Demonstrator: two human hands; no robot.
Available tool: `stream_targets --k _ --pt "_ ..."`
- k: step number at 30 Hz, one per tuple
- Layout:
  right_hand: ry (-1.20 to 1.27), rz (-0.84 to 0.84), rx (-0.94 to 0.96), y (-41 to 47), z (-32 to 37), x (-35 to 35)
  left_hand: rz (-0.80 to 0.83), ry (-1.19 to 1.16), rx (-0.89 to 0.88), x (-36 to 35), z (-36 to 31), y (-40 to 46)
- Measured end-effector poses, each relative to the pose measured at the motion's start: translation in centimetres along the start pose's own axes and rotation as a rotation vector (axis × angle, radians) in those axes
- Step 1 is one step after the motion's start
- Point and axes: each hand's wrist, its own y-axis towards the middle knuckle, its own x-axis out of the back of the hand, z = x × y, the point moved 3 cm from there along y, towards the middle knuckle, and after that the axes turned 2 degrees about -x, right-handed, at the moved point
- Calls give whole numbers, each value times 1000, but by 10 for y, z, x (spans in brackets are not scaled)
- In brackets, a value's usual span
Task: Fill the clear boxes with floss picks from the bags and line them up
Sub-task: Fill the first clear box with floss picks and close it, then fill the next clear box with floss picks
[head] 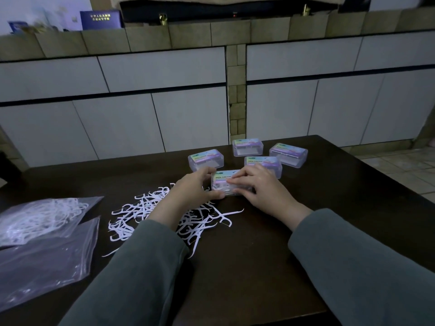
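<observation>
On the dark table point(259, 267), the left hand point(188, 189) and right hand point(261, 187) both grip one clear box point(222, 182) between them; floss picks point(141, 208) lie under the left wrist.

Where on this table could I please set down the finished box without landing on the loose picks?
Bare dark table lies right of the right hand, in front of the rightmost clear box, and along the near edge between the sleeves. It is crowded left of centre: loose floss picks spread under the left hand, and two bags fill the left side.
</observation>
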Motion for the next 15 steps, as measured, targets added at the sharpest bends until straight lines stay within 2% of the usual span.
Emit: stream_targets --k 4,10,12,15 --pt "-5 -33 -45 -7 -4 8 23 10 6 5 -2 -2" --pt "92 -243 -244 -17 -35 31 -131 70 -166 22 -43 2" --pt "126 -235 -351 -17 -51 36 -119 99 -225 19 -63 11" --pt "169 -116 -496 -16 -70 36 -79 103 -250 7 -83 35"
